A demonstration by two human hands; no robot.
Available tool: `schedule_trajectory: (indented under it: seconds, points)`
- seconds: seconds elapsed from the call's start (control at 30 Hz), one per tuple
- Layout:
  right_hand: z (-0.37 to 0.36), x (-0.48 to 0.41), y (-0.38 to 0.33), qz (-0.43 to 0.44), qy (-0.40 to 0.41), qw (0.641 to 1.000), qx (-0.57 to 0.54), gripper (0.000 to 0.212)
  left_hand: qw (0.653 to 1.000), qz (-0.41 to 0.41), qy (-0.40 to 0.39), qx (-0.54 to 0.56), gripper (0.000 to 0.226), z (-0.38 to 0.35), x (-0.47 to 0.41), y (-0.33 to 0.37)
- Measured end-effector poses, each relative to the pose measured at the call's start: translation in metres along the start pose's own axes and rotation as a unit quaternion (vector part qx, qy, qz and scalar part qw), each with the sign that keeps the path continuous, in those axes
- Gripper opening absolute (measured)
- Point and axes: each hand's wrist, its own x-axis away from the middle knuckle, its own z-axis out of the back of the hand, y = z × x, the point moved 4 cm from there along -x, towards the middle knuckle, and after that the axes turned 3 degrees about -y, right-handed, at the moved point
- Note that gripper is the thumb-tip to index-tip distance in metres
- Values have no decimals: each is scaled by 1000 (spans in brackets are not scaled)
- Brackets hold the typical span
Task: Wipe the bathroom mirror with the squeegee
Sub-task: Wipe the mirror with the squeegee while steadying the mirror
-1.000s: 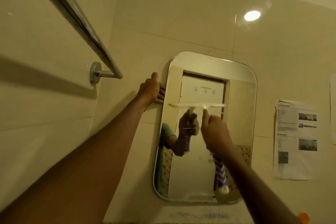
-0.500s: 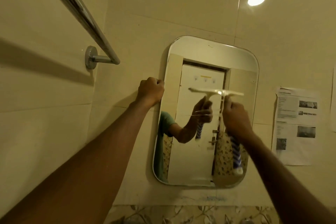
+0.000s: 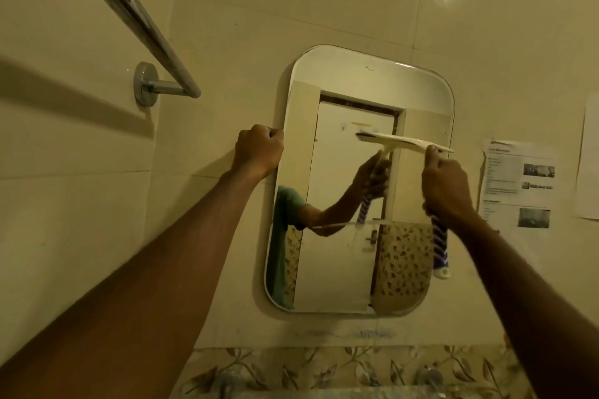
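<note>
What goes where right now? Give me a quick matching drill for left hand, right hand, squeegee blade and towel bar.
Things:
1. left hand
2. right hand
3. squeegee blade
4. towel bar

States:
A. mounted on the wall left of the mirror
B. against the mirror's right half
C. fisted at the mirror's left edge
D. gripping the striped handle

Pairs: 1-C, 2-D, 3-B, 4-A

Both hands raised, fists closed
</note>
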Motion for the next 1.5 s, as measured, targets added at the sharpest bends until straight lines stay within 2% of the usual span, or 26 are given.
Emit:
schedule_trajectory:
  seconds: [0.1,0.2,0.27,0.4,0.53,0.6,0.83,0.93,1.13,1.27,1.37,1.43,1.5]
  points:
    - [-9,19,34,-17,-12,1000,1,49,1000,-2,1,-19,42,-1,2,1]
    - [-39,83,80,-39,-31,999,-4,45,999,-3,6,-32,42,-1,1,2]
    - [-50,114,92,-65,-50,997,-3,49,999,-5,10,-36,42,0,2,2]
    - [-29,96,63,-73,-77,994,-13,49,999,-14,8,-37,42,1,7,6]
    - [6,20,25,-37,-15,999,-30,51,999,2,11,-40,41,2,8,7]
    - [7,8,29,-35,-8,999,-33,50,999,7,10,-34,42,1,7,6]
    - [-42,116,105,-105,-44,993,-26,49,1000,6,13,-17,44,1,7,5]
    - [-35,115,90,-105,-48,993,1,48,1000,8,17,-15,42,3,13,4]
    - [-34,59,19,-12,-20,1000,-19,54,999,32,-3,6,44,0,12,-1]
    - [-76,122,53,-51,-17,998,-21,56,999,34,-13,-13,44,-5,27,-9]
    - [-100,173,75,-84,-57,995,-20,61,999,41,-9,-7,45,-3,28,-7]
    - [-99,180,70,-88,-70,994,-7,58,999,48,-18,12,45,-2,28,-8]
    - [-90,170,43,-53,-69,996,-1,53,998,55,-27,27,46,-1,27,-12]
